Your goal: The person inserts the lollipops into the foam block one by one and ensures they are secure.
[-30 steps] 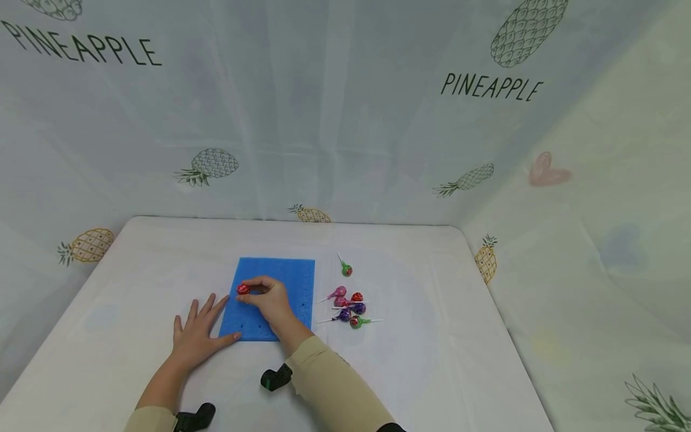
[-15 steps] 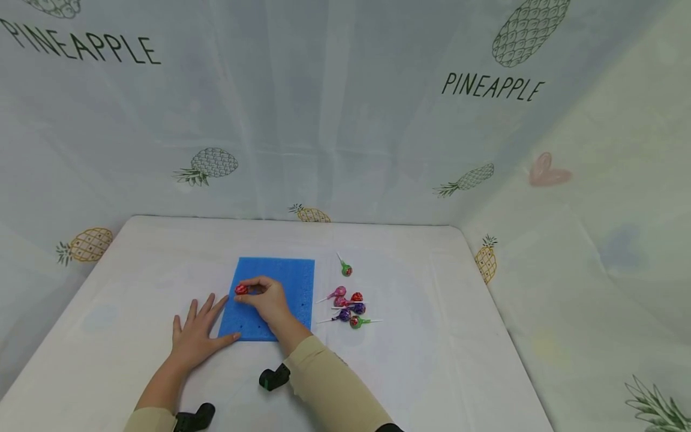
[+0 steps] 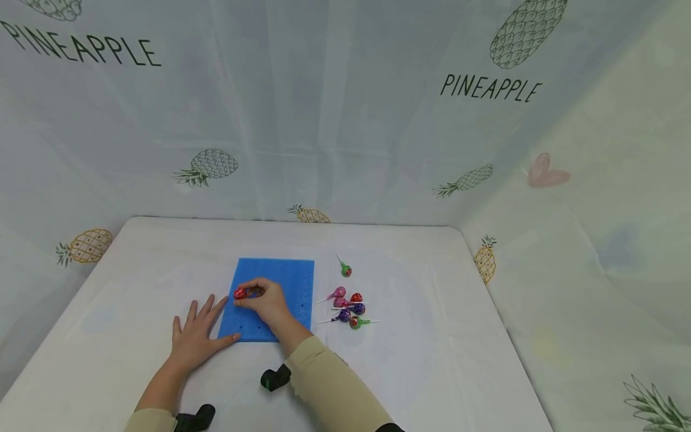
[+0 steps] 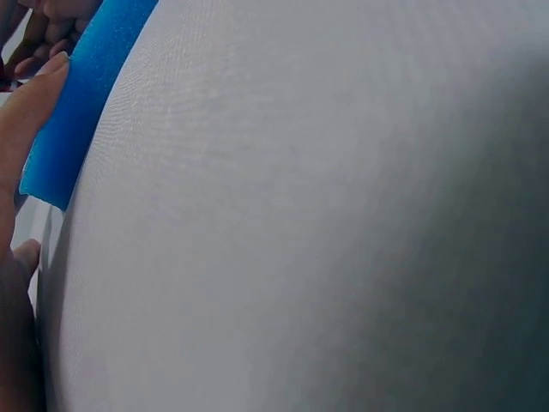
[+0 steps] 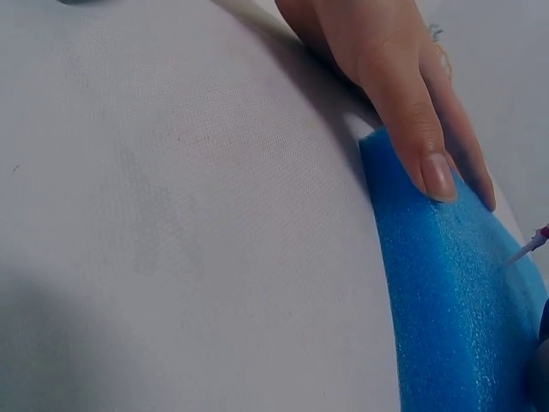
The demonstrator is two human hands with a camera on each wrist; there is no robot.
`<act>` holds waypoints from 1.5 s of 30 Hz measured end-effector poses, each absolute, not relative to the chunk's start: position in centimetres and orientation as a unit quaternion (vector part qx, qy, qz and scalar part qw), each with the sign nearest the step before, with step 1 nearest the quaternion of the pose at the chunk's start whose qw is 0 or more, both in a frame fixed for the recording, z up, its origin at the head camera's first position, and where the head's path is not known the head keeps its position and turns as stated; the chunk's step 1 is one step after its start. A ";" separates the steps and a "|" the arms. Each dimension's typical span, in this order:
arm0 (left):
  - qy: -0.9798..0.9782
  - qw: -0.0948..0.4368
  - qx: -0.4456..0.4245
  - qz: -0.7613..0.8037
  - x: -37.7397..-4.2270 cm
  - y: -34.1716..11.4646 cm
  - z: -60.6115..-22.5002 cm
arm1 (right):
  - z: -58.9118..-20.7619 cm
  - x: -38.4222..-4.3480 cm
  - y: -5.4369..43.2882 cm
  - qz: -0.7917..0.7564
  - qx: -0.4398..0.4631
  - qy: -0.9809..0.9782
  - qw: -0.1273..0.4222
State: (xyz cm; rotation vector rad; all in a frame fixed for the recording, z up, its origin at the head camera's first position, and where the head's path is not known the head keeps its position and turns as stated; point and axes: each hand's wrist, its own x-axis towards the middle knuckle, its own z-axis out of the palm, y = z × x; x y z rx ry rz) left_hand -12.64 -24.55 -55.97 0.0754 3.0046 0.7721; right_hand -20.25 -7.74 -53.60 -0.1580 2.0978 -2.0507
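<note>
A thick blue foam block (image 3: pixel 294 300) with small dark holes near its front edge lies on the white table. My right hand (image 3: pixel 270 303) pinches a red-wrapped lollipop (image 3: pixel 240 293) by its head over the block's left part. In the right wrist view the lollipop's white stick (image 5: pixel 525 250) points down, its tip right at the foam's top. My left hand (image 3: pixel 194 339) lies with fingers spread at the block's left side. Its thumb (image 5: pixel 436 176) touches the foam near the front left corner, also seen in the left wrist view.
To the right of the block lie several wrapped lollipops: a green one (image 3: pixel 346 271) apart at the back, then pink (image 3: pixel 339 291), red (image 3: pixel 356 297), purple (image 3: pixel 344 315) and another green one (image 3: pixel 355 322) in a cluster. A patterned curtain (image 3: pixel 345 120) hangs behind the table (image 3: pixel 432 360).
My right hand has shifted slightly left and toward me with the red lollipop. The left hand and the foam block stay in place.
</note>
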 end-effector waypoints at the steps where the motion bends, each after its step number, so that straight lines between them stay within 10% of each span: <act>1: 0.968 0.019 0.024 0.248 -12.7 -24.6 -56.0 | -53.6 -20.3 -7.7 -0.693 -0.060 0.712 0.102; 45: 0.973 0.015 0.029 0.227 -12.5 -24.2 -56.0 | -52.5 -18.3 3.8 -0.667 -0.036 0.744 0.029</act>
